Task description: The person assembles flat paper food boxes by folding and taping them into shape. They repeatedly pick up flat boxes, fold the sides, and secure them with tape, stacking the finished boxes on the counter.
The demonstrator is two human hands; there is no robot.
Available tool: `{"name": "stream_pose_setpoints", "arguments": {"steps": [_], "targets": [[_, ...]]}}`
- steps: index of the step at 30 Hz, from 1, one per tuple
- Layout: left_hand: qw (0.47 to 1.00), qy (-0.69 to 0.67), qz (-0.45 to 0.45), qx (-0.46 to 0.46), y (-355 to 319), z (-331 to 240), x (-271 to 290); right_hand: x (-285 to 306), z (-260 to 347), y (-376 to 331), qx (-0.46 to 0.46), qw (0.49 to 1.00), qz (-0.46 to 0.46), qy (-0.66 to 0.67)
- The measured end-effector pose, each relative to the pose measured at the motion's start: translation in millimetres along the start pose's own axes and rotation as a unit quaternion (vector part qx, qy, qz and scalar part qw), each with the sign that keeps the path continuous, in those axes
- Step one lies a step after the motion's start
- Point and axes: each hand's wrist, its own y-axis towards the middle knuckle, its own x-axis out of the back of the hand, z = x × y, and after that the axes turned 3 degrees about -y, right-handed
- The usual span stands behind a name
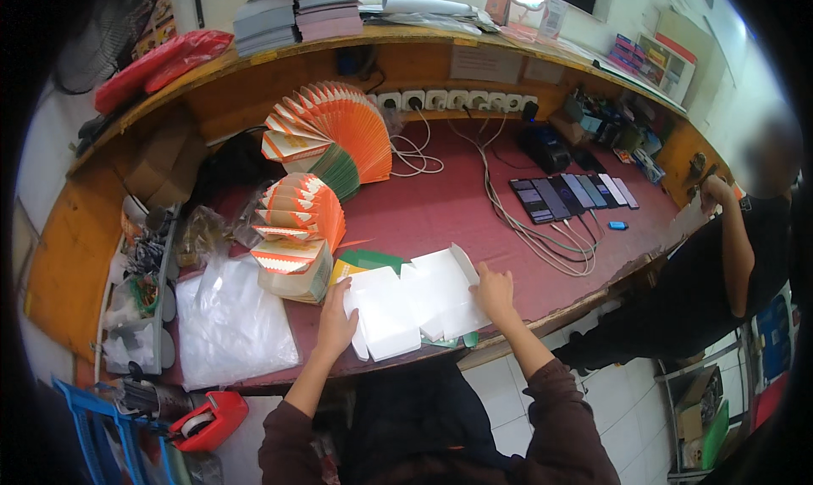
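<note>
A white unfolded carton blank (389,312) lies spread at the table's front edge, its plain side up and its flaps raised in places. My left hand (336,322) grips its left edge, thumb on top. At its right end my right hand (495,292) pinches the side flap. Green and yellow printed card (370,260) shows beneath and behind the blank. Beyond my left hand stands a fanned stack of orange and white folded cartons (301,231). A larger fan of similar orange cartons (360,138), with some green ones, curves behind it.
Clear plastic bags (233,324) lie left of the blank. Several phones (572,194) with white cables (542,249) sit at right. A red tape dispenser (212,420) is at lower left. Another person (703,273) stands at the right. Sockets (457,100) line the back panel.
</note>
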Motion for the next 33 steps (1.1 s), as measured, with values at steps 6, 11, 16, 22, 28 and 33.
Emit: {"name": "stream_pose_setpoints", "arguments": {"steps": [6,11,16,22,28,33], "targets": [[0.996,0.074,-0.007,0.051,21.2,26.0,-41.5,6.8,-47.5,-19.4,-0.123,0.988,0.018,0.096],[0.986,0.122,0.021,0.116,17.7,-8.7,-72.3,18.1,-94.0,-15.8,-0.115,0.990,0.006,0.087],[0.983,-0.065,0.078,0.155,27.7,-38.2,-60.5,32.0,-117.2,-12.6,-0.067,0.967,-0.029,0.245],[0.997,0.024,-0.030,-0.063,69.0,-83.5,-48.5,48.6,-63.3,-38.1,0.046,0.917,-0.134,0.373],[0.989,-0.107,0.082,-0.057,109.3,-129.7,-57.1,74.8,-2.2,-59.7,0.105,0.946,-0.094,0.291],[0.981,-0.081,-0.037,-0.175,91.5,-142.9,-71.1,88.0,0.7,-43.8,0.014,0.970,-0.055,0.238]]}}
